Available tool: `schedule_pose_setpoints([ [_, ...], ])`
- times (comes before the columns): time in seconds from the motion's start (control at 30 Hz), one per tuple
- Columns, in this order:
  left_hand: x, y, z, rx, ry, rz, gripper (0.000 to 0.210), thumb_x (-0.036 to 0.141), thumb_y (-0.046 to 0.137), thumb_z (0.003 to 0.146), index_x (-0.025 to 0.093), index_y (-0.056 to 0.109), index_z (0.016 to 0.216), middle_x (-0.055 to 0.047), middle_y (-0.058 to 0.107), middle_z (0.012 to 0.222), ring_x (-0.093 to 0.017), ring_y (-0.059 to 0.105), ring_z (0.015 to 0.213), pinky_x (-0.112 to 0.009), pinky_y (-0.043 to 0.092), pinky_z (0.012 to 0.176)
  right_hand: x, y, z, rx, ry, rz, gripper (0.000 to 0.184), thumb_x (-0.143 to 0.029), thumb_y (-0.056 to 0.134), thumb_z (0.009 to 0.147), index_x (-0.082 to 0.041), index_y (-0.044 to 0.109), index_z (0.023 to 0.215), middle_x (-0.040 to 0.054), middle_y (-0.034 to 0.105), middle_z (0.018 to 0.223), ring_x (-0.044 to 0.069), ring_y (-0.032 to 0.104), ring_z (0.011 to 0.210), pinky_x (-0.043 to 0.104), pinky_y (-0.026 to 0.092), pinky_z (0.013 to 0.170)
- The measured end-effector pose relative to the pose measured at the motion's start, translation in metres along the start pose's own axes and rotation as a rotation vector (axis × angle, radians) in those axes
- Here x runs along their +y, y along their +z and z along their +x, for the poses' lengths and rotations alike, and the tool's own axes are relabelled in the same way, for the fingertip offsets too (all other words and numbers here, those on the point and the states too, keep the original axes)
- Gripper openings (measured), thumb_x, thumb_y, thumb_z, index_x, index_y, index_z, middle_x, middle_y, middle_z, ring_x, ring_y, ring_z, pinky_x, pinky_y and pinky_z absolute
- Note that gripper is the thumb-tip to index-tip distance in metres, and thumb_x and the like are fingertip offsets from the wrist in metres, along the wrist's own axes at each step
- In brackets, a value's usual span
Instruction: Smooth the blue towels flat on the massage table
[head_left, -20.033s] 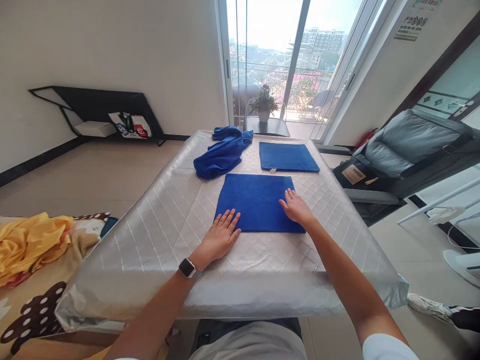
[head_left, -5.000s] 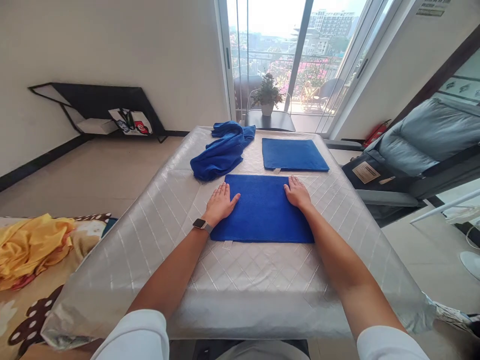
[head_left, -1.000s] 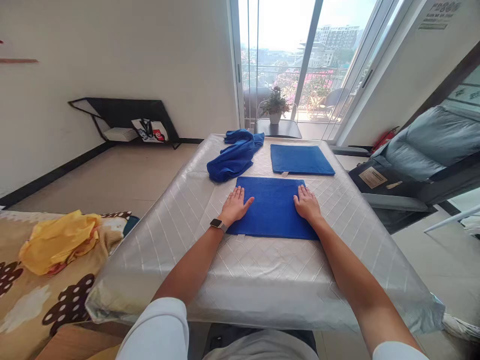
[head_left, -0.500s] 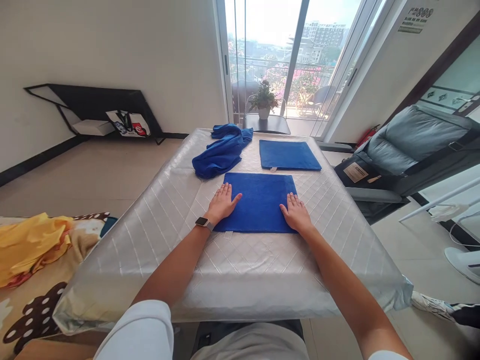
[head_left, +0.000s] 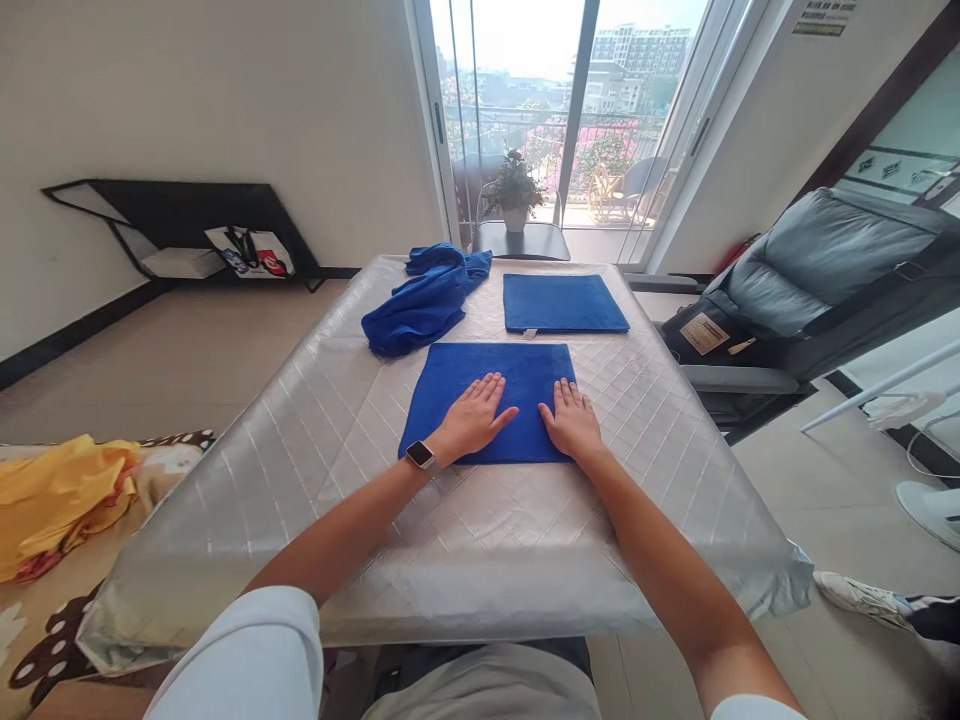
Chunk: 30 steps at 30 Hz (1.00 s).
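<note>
A blue towel [head_left: 457, 385], spread as a flat rectangle, lies on the table in front of me. My left hand [head_left: 476, 415] rests flat on its middle, fingers stretched out, a watch on the wrist. Near the towel's right edge, my right hand [head_left: 571, 418] also lies flat with its fingers extended. Beyond it sits a second flat blue towel [head_left: 566, 303] with a small white tag on its near edge. To the left of that one is a crumpled blue towel [head_left: 420, 305] in a loose heap.
A silvery quilted cloth covers the table [head_left: 300, 480]. A grey armchair [head_left: 840, 270] with a dark bag stands to the right. Behind the table a potted plant [head_left: 515, 190] sits on a chair. Yellow fabric [head_left: 64, 500] lies at the left, and someone's shoe [head_left: 859, 597] shows at lower right.
My left hand has slid rightward from the towel's left edge to its middle. My right hand stays near the right edge. The view has shifted slightly.
</note>
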<state>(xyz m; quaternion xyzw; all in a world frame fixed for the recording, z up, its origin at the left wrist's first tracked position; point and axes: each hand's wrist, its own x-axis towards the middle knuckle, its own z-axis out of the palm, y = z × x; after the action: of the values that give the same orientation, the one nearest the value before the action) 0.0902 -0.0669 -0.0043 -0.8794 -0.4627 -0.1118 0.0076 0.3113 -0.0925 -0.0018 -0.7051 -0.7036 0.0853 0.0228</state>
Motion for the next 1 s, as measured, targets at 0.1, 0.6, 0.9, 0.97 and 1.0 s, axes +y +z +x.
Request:
schedule_pose_setpoints([
  [0.1,0.046,0.004,0.026,-0.018,0.123,-0.034,0.077,0.058,0.016,0.106,0.005,0.034,0.159,-0.016,0.033,0.166,-0.023,0.023,0.157,-0.039,0.018,0.129,0.001,-0.001,-0.001,0.0,-0.001,-0.012,0.07,-0.048,0.019,0.108,-0.007,0.018,0.165,0.0095,0.013,0.173,0.024,0.011,0.16,0.044,0.012,0.129],
  [0.6,-0.042,0.006,-0.013,-0.112,-0.189,-0.041,0.081,0.062,0.012,0.105,0.007,0.031,0.16,-0.015,0.027,0.169,-0.024,0.02,0.158,-0.042,0.016,0.129,0.001,0.0,-0.001,0.013,-0.006,-0.021,0.072,-0.05,0.017,0.107,-0.007,0.018,0.165,0.0095,0.013,0.173,0.023,0.011,0.16,0.042,0.011,0.129],
  [0.9,-0.071,0.004,-0.064,-0.064,-0.257,-0.037,0.079,0.061,0.017,0.105,0.007,0.03,0.161,-0.017,0.029,0.168,-0.026,0.022,0.157,-0.045,0.02,0.128,0.004,0.002,0.0,0.029,-0.008,-0.041,0.071,-0.051,0.019,0.108,-0.008,0.021,0.165,0.0108,0.016,0.172,0.023,0.014,0.159,0.042,0.013,0.128],
  [0.97,-0.07,0.004,-0.062,-0.069,-0.258,-0.047,0.081,0.063,0.017,0.104,0.006,0.03,0.16,-0.018,0.028,0.168,-0.027,0.022,0.157,-0.045,0.02,0.128,0.003,0.002,-0.001,0.052,-0.008,-0.051,0.07,-0.05,0.018,0.108,-0.008,0.022,0.164,0.0114,0.018,0.172,0.023,0.016,0.159,0.042,0.013,0.128],
  [1.0,-0.07,0.004,-0.061,-0.069,-0.259,-0.053,0.082,0.063,0.016,0.104,0.005,0.03,0.16,-0.019,0.027,0.168,-0.027,0.022,0.157,-0.045,0.02,0.128,0.002,0.001,-0.001,0.067,-0.008,-0.059,0.069,-0.049,0.019,0.108,-0.008,0.023,0.164,0.0116,0.02,0.172,0.023,0.016,0.159,0.042,0.013,0.128],
])
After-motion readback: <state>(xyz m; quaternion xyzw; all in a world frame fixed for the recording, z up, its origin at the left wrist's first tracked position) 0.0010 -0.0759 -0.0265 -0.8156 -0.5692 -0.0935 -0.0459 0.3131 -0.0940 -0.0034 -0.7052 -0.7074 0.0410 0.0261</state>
